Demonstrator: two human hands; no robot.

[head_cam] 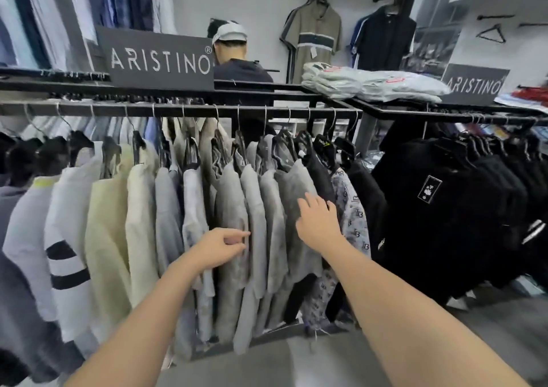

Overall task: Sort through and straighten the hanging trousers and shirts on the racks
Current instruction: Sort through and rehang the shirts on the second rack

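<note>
The left hand [221,246] is reaching up and forward on a bare forearm, its fingers curling inward while thumb and forefinger are pinching the near edge of a mottled grey short-sleeved shirt [231,209] at about sleeve height. The right hand [318,222] is lying flat against a plain grey short-sleeved shirt [296,185], fingers straight, slightly spread and pointing up and away, gripping nothing; its outer edge is sitting just beside a white shirt printed with small dark letters [353,209]. Both grey shirts are hanging near the right end of a long black metal rail [178,109] that is running left to right. Each is dangling with its long axis vertical, collar up on a black plastic hanger [189,155], shoulder and sleeve turned edge-on toward the camera. The same rail is carrying cream shirts [109,223] and a white shirt with two black sleeve bands [68,238] toward its left end. A second rail, meeting the first at its right corner, is holding black shirts [444,197]. On the rack's top shelf a dark grey ARISTINO sign [160,60] is standing upright, and a stack of folded grey garments in clear bags [370,83] is resting near the corner. A person in a cap [234,48] is standing behind the rack.
</note>
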